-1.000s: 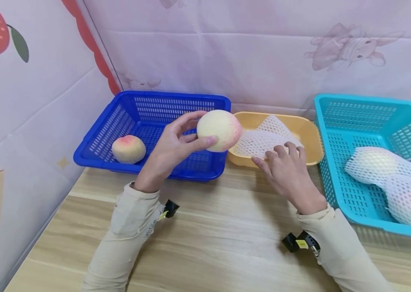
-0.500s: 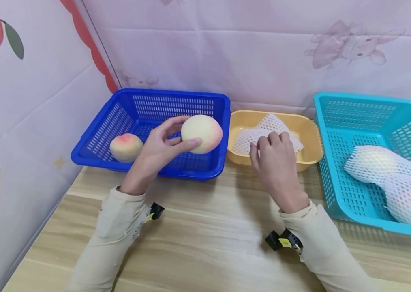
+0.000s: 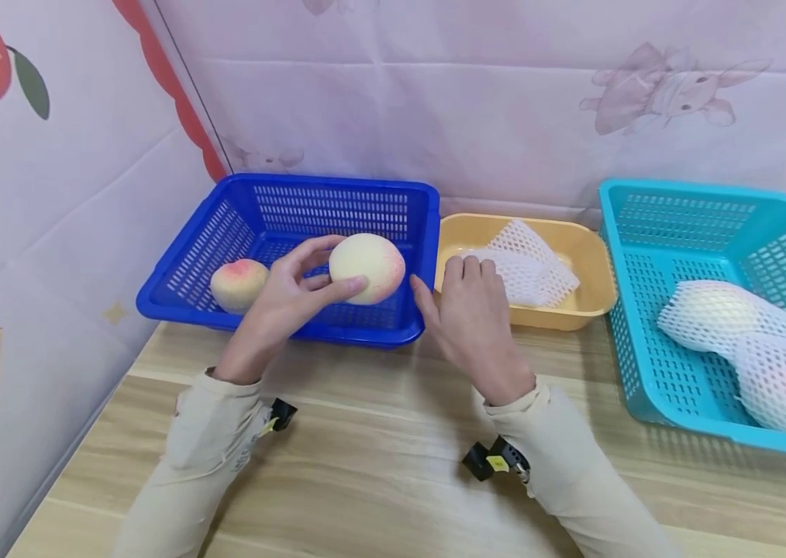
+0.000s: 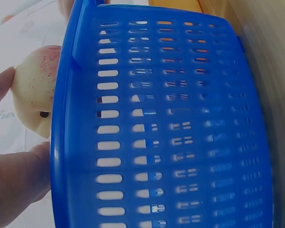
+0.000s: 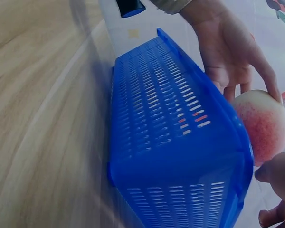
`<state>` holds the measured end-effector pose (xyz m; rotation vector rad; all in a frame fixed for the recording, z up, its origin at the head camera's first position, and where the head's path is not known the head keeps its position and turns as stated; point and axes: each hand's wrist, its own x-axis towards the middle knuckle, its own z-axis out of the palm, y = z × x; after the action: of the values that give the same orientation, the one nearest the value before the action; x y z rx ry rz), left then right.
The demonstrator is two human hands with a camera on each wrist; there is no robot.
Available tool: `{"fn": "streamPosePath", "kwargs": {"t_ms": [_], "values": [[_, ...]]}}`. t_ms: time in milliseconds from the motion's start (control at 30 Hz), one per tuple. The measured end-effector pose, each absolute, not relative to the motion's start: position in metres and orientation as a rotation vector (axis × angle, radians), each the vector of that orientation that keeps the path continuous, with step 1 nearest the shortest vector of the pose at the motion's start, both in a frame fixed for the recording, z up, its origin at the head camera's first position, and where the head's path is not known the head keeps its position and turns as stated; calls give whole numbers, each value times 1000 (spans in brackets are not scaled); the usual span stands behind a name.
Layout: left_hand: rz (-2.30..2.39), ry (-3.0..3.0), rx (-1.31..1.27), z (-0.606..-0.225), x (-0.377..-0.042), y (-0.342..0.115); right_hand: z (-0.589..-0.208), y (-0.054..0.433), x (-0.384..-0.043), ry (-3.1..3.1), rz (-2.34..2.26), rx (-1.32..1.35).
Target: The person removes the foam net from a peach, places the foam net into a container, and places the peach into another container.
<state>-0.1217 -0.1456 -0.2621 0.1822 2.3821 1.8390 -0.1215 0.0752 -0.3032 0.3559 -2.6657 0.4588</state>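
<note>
My left hand (image 3: 281,298) holds a pale peach (image 3: 367,268) with a pink blush over the blue basket (image 3: 428,232), thumb in front and fingers behind. In the left wrist view this peach (image 4: 35,90) shows past the basket's rim. Another peach (image 3: 239,285) rests inside at the left, partly behind the left hand. My right hand (image 3: 473,325) is bent down at the front left of the yellow tray (image 3: 598,267), its thumb apart from the fingers and pointing to the blue basket; nothing shows in its grasp. White foam net sleeves (image 3: 529,267) lie in the tray, partly hidden by that hand.
At the right stands a turquoise basket (image 3: 644,372) with two peaches in foam nets (image 3: 710,314). The wooden table (image 3: 365,457) runs in front of the containers. A printed wall covering (image 3: 505,116) closes off the back and left.
My right hand has moved left from over the foam nets to the gap between tray and blue basket. The left hand has moved left and slightly down with the peach.
</note>
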Motion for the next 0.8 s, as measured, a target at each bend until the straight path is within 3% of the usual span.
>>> {"fn": "streamPosePath", "kwargs": {"t_ms": [800], "values": [[1657, 2523, 167, -273, -125, -160, -305, 68, -123, -2773, 394, 349]]}}
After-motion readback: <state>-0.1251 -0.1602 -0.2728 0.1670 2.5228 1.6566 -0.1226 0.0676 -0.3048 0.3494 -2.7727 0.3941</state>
